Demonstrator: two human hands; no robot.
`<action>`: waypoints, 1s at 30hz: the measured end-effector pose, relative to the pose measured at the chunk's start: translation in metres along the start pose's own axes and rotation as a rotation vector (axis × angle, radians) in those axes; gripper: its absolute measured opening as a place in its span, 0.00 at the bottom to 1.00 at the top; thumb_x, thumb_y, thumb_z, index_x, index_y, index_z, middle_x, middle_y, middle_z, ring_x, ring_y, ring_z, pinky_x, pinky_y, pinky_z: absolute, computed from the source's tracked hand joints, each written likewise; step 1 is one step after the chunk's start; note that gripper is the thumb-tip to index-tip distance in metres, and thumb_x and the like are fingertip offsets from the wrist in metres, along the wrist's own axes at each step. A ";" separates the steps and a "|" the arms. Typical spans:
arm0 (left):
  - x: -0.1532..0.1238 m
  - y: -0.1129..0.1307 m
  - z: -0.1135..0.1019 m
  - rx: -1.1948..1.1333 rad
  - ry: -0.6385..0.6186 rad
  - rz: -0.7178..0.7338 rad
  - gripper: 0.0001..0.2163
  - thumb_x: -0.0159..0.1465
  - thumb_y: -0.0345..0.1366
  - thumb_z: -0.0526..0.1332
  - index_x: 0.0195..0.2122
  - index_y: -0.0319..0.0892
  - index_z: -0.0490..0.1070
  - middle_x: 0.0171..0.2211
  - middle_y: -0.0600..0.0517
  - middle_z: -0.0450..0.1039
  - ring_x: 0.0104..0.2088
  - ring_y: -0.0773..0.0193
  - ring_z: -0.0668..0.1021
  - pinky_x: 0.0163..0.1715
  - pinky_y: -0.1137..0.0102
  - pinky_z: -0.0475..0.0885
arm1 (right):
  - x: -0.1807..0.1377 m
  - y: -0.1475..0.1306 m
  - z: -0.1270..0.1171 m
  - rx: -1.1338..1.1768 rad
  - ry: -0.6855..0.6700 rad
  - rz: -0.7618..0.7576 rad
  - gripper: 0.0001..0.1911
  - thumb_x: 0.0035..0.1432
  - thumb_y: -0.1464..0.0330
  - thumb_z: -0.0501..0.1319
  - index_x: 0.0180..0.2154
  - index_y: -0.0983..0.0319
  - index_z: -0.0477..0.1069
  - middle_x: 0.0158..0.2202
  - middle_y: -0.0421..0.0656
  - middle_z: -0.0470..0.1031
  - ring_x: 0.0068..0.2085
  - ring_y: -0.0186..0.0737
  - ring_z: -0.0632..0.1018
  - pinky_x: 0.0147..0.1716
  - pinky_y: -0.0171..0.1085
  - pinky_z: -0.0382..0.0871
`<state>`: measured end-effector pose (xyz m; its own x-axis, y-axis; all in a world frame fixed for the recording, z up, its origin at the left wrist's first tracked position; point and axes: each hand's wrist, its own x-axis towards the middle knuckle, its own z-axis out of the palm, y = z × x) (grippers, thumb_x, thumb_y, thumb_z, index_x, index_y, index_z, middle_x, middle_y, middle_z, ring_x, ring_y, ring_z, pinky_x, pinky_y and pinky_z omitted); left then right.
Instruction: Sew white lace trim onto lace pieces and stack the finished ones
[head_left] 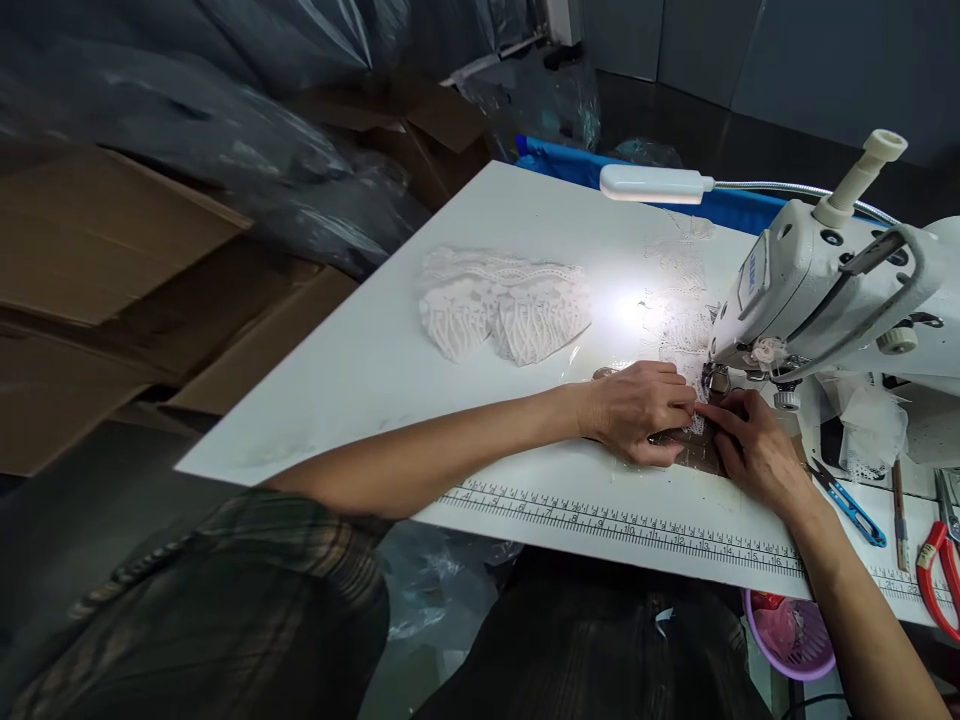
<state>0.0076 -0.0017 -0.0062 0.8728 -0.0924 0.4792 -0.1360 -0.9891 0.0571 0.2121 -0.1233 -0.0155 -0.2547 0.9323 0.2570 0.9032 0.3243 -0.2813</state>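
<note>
A white sewing machine [825, 280] stands at the right of the table, its presser foot [716, 380] low over a strip of white lace [686, 330]. My left hand [641, 412] is closed, its curled fingers on the lace just left of the foot. Close beside it, in front of the foot, my right hand [761, 445] pinches the lace edge between thumb and forefinger. The fingertips of both hands nearly meet. Part of the lace is hidden under my hands. Gathered white lace pieces [510, 305] lie flat on the table to the left.
A lamp [652, 184] lights the white table [360, 400], which has a printed ruler [615, 525] along its front edge. Blue thread snips [855, 510] and red-handled scissors [934, 560] lie at right. A purple basket [799, 650] sits below. Cardboard boxes [112, 230] stand left.
</note>
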 end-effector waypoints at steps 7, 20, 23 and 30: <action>0.000 0.000 0.000 0.103 -0.082 -0.044 0.12 0.61 0.42 0.59 0.34 0.39 0.77 0.34 0.47 0.77 0.30 0.61 0.74 0.34 0.64 0.69 | 0.006 -0.003 0.000 -0.079 -0.016 0.046 0.22 0.62 0.71 0.52 0.54 0.56 0.74 0.43 0.49 0.71 0.37 0.43 0.75 0.35 0.43 0.77; -0.001 -0.001 0.001 0.154 -0.132 -0.101 0.17 0.63 0.45 0.58 0.42 0.36 0.77 0.39 0.44 0.78 0.34 0.58 0.76 0.39 0.62 0.68 | 0.005 -0.002 0.001 -0.040 -0.007 0.064 0.23 0.64 0.68 0.50 0.58 0.58 0.71 0.44 0.51 0.70 0.36 0.44 0.75 0.34 0.45 0.77; -0.001 -0.001 0.000 0.165 -0.141 -0.120 0.17 0.64 0.45 0.58 0.43 0.37 0.77 0.43 0.43 0.78 0.35 0.57 0.77 0.40 0.61 0.68 | 0.004 -0.002 -0.002 -0.022 -0.008 0.041 0.23 0.64 0.69 0.50 0.57 0.58 0.71 0.45 0.51 0.70 0.38 0.45 0.76 0.37 0.46 0.78; 0.002 -0.001 -0.001 0.181 -0.181 -0.169 0.18 0.64 0.46 0.57 0.42 0.36 0.77 0.47 0.41 0.76 0.36 0.56 0.76 0.41 0.60 0.66 | 0.005 -0.003 -0.002 -0.054 -0.026 0.033 0.22 0.64 0.70 0.51 0.57 0.59 0.71 0.46 0.51 0.70 0.40 0.45 0.77 0.40 0.46 0.79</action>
<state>0.0085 -0.0007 -0.0044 0.9476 0.0724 0.3112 0.0898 -0.9951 -0.0421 0.2083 -0.1200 -0.0116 -0.2328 0.9463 0.2242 0.9283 0.2849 -0.2390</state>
